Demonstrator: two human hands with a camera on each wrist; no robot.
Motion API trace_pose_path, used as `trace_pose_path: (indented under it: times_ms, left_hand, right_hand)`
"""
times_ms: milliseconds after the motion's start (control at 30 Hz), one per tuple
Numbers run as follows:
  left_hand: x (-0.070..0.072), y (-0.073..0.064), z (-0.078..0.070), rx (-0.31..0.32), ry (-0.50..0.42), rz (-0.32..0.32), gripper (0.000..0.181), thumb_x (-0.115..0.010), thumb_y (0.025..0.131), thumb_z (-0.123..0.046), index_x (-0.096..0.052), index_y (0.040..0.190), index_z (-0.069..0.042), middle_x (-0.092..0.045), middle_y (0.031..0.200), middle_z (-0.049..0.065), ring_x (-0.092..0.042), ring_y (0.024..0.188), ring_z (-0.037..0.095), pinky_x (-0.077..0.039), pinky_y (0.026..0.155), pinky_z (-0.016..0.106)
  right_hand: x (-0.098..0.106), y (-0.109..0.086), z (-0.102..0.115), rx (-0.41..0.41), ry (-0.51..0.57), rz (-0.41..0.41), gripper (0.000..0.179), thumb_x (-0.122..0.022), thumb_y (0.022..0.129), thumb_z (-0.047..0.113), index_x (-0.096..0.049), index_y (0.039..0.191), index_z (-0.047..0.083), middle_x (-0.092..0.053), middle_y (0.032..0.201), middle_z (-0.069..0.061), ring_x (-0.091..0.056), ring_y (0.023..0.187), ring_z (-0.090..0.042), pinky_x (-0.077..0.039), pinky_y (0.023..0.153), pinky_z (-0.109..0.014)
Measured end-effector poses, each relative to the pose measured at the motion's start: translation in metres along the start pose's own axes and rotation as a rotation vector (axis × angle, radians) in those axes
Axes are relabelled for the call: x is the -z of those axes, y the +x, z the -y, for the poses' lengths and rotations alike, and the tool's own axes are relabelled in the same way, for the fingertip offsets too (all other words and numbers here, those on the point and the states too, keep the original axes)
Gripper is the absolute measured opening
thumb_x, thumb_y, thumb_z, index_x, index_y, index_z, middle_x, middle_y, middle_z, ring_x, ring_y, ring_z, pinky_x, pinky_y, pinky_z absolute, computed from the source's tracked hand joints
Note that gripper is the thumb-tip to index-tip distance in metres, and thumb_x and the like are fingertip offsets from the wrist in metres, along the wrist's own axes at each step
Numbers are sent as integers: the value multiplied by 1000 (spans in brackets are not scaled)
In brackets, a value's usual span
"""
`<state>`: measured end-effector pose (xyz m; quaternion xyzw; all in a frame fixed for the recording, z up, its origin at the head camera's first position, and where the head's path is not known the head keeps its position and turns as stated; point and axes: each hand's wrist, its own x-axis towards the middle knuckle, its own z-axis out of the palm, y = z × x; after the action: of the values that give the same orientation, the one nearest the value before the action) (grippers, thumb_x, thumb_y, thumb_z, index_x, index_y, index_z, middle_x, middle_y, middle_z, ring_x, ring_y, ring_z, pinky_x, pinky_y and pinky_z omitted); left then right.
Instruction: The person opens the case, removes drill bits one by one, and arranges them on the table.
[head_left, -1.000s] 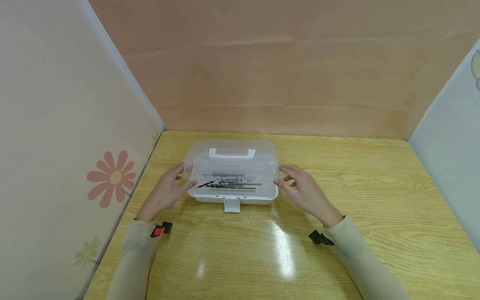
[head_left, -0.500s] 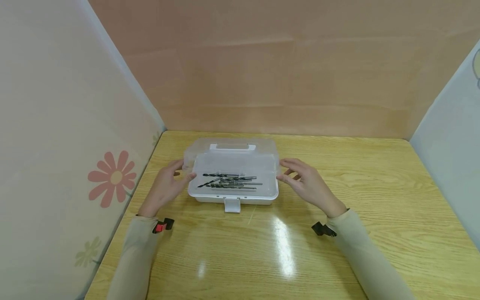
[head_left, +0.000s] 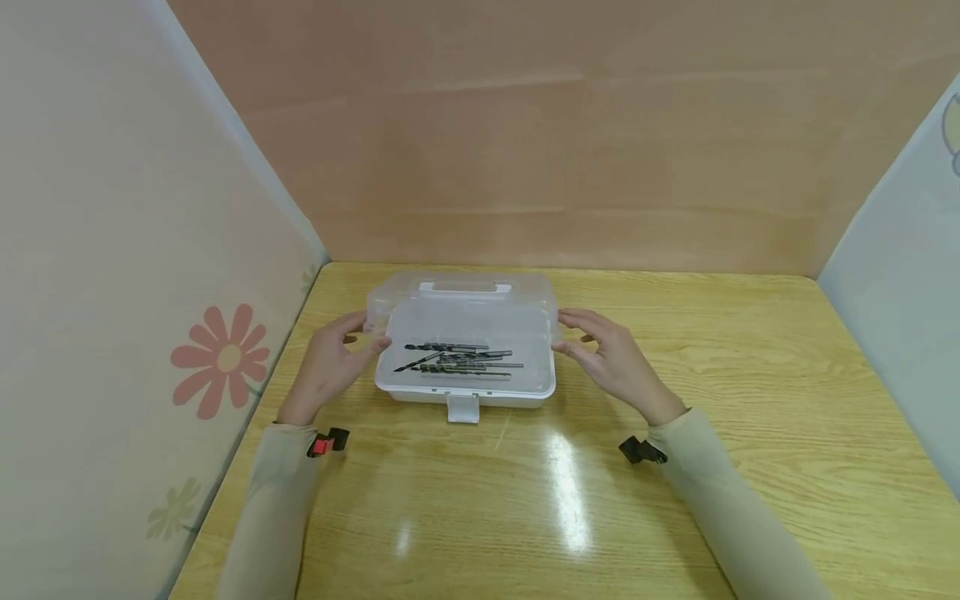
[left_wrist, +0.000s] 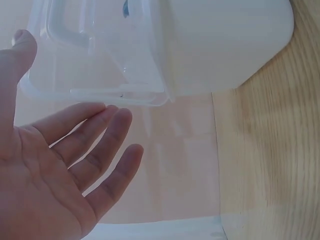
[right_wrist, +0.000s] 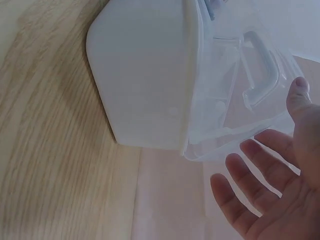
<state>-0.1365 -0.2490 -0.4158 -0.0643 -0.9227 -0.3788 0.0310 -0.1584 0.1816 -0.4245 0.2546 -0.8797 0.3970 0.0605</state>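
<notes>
A white plastic box (head_left: 472, 401) stands on the table, its clear lid (head_left: 461, 287) raised and tilted back. Several dark drill bits (head_left: 465, 363) lie inside, some crossing each other. A white carrying handle (head_left: 465, 290) is set into the lid. My left hand (head_left: 330, 367) is at the lid's left side; the left wrist view shows spread, relaxed fingers (left_wrist: 95, 155), with the index finger against the lid's edge. My right hand (head_left: 618, 367) mirrors it on the right side. The right wrist view shows its thumb (right_wrist: 298, 92) and index finger at the lid.
A white latch (head_left: 463, 408) hangs from the box's front. The wood-grain table (head_left: 720, 375) extends to the right and toward me. Behind it rises a brownish wall (head_left: 570, 150). A pale wall with a red flower (head_left: 228, 358) borders the left side.
The lid has swung farther back, and the drill bits show more plainly than a second ago. Both hands have moved slightly away from me along with it. The box's base has stayed in place.
</notes>
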Motion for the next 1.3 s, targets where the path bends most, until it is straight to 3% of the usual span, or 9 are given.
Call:
trace_pose_path:
  times_ms: [333, 600, 733, 867, 967, 1067, 1200, 1300]
  left_hand:
    - [2, 5, -6, 55, -27, -28, 68, -70, 102, -51, -61, 150, -4, -67, 141, 23, -61, 132, 44, -50, 112, 61]
    - [2, 23, -12, 43, 1, -114, 58, -69, 100, -58, -78, 127, -7, -75, 128, 20, -69, 121, 41, -55, 104, 58]
    - [7, 33, -18, 83, 3, -96, 68, -63, 99, -68, -75, 132, -9, -74, 132, 19, -69, 121, 41, -56, 100, 59]
    - [13, 43, -23, 134, -16, -52, 84, -52, 99, -77, -68, 140, -6, -68, 142, 21, -61, 134, 43, -49, 110, 63]
    - [15, 51, -24, 123, -104, -44, 83, -45, 105, -73, -66, 141, -1, -65, 144, 25, -59, 136, 43, -48, 112, 62]
    - [16, 58, -20, 105, -254, -31, 78, -41, 110, -63, -62, 142, 5, -61, 147, 28, -57, 140, 44, -48, 114, 61]
    - [17, 68, -14, 121, -452, 42, 76, -36, 114, -56, -51, 151, 9, -51, 157, 29, -48, 150, 42, -43, 121, 59]
    - [18, 74, -10, 138, -535, 99, 77, -33, 115, -55, -41, 159, 7, -44, 164, 26, -42, 155, 40, -39, 125, 58]
  right_hand:
    - [-3, 2, 2, -50, 50, -79, 43, -75, 101, 19, -68, 137, -3, -66, 145, -21, -65, 130, -44, -59, 99, -59]
    - [3, 18, 0, -132, 74, -111, 35, -72, 103, 21, -72, 130, -1, -72, 134, -23, -68, 123, -45, -54, 104, -62]
    - [7, 31, 1, -227, 151, -113, 42, -66, 107, 37, -72, 124, -1, -73, 131, -23, -69, 123, -43, -55, 103, -59]
    - [8, 45, 4, -308, 216, -126, 48, -60, 108, 44, -69, 118, -2, -72, 126, -23, -66, 117, -34, -52, 102, -50]
    - [6, 55, 4, -336, 281, -137, 46, -56, 111, 41, -64, 114, -4, -68, 124, -23, -62, 113, -28, -52, 105, -49]
    - [6, 65, 3, -346, 336, -145, 48, -52, 113, 41, -60, 113, -7, -65, 126, -24, -64, 116, -29, -53, 110, -52]
    - [9, 76, -1, -365, 364, -150, 57, -50, 111, 50, -59, 108, -6, -64, 130, -21, -65, 117, -30, -54, 109, -52]
    - [10, 84, -3, -386, 360, -153, 60, -48, 109, 57, -58, 101, -1, -65, 129, -17, -66, 113, -27, -57, 103, -47]
